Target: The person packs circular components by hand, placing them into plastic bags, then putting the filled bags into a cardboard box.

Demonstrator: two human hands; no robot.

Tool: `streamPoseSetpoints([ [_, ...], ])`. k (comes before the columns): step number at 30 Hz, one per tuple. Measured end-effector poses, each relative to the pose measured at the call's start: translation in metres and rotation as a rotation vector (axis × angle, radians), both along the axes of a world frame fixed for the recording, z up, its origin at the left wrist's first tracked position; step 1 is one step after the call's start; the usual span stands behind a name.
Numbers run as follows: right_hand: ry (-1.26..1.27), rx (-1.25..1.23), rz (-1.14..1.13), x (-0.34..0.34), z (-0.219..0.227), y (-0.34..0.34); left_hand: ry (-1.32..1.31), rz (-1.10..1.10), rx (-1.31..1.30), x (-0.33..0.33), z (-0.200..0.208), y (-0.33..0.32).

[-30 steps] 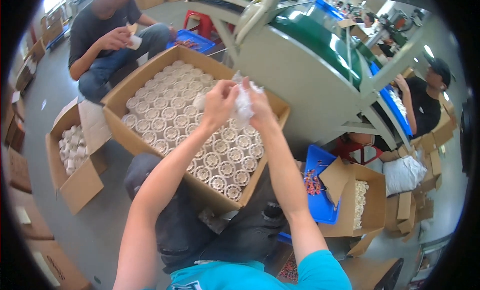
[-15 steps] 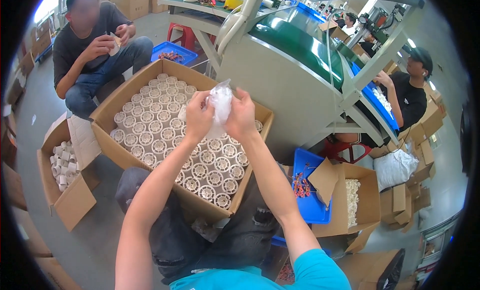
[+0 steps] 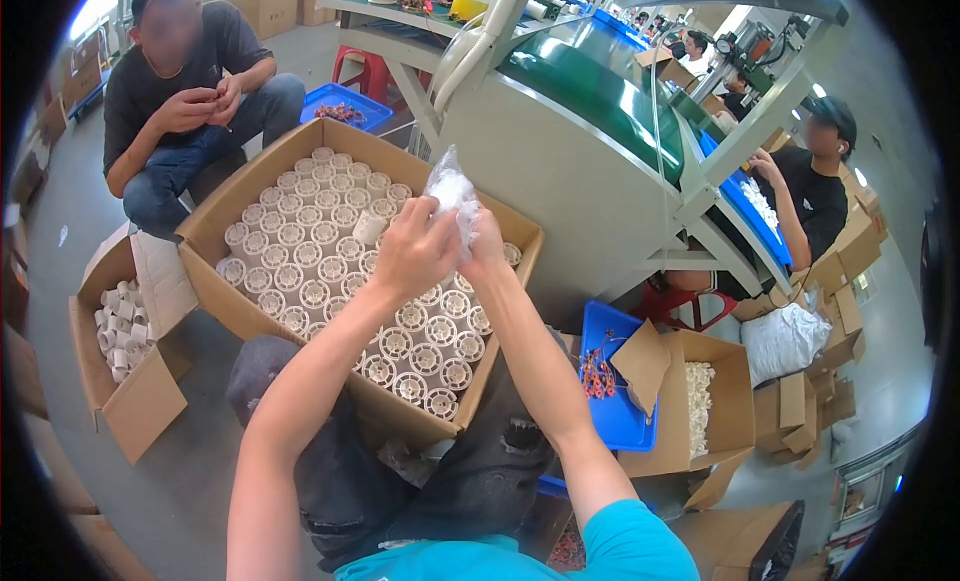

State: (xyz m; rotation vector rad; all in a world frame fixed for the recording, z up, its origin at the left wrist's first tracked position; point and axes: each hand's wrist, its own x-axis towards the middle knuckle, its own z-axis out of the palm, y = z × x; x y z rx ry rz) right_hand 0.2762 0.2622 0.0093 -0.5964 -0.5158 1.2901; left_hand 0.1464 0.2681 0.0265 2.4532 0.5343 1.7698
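Observation:
Both of my hands are together above the far right part of a large cardboard box (image 3: 400, 413). My left hand (image 3: 415, 249) has its fingers bent and pinched on a crumpled clear plastic bag (image 3: 449, 188). Whitish contents show through the plastic, but I cannot make out what they are. My right hand (image 3: 484, 245) grips the bag's lower right side, its fingers partly hidden behind it. Rows of white round slotted plastic parts (image 3: 288, 277) fill the box below. One white cylindrical part (image 3: 369, 227) lies tilted on top, just left of my left hand.
A small carton (image 3: 150, 416) of white cylinders stands left. Across the box a person (image 3: 185, 91) sits, hands together. To the right are a blue tray (image 3: 630, 433) with red-and-orange wired pieces and a carton (image 3: 735, 396) of pale parts. A green-belted machine (image 3: 590, 91) stands behind.
My left hand has swung right and turned over the bag, which now sticks up higher. The tilted part beside it shows more fully. The person across has lowered their hands.

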Motion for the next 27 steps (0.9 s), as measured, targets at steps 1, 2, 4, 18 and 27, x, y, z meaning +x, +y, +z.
streamPoseSetpoints([
  [1, 0.001, -0.001, 0.001, 0.001, -0.002, 0.001, 0.001, 0.001, -0.001, 0.000, -0.001, 0.000],
  [2, -0.035, -0.041, -0.066, 0.003, -0.004, 0.002, 0.059, -0.028, 0.033, 0.000, -0.004, 0.000],
  [4, -0.066, -0.088, -0.130, 0.002, -0.003, 0.001, 0.124, -0.055, 0.062, -0.001, -0.007, -0.001],
  [18, -0.166, 0.102, 0.021, 0.003, 0.021, -0.006, -0.064, -0.117, -0.181, -0.005, -0.002, 0.012],
  [27, -0.200, -0.025, -0.332, -0.001, 0.011, -0.003, -0.104, -0.273, -0.211, 0.012, -0.012, -0.001],
])
